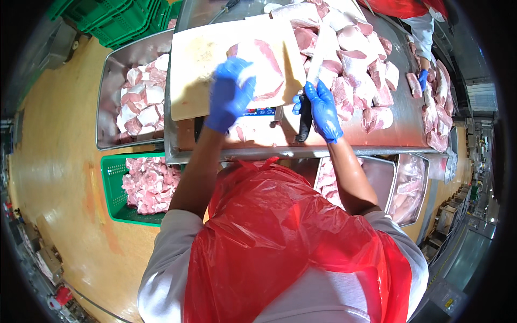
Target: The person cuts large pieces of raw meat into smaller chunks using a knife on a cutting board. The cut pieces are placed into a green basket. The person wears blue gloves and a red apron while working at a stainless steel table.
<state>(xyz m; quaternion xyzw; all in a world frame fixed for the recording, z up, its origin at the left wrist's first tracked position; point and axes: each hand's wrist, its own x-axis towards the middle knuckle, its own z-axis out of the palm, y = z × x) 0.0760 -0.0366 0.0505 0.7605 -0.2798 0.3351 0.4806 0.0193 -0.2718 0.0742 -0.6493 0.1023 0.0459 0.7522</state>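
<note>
A slab of pale pink meat with white fat point(266, 72) lies on the white cutting board point(188, 51). My left hand point(231, 91), in a blue glove, is over the slab's left side, with thumb and fingers apart. Whether it presses on the meat, I cannot tell. At the board's right edge, my gloved right hand point(323, 107) is closed around the black handle of a knife point(305, 121). The blade points away from me, in front of a heap of meat pieces point(355, 59) on the steel table.
A steel tub point(102, 107) of cut meat and a green crate point(110, 199) of trimmings stand at left. Green crates point(118, 21) are stacked behind. More steel tubs point(382, 172) sit below the table's right edge. Another person's gloved hand point(423, 79) touches meat at far right.
</note>
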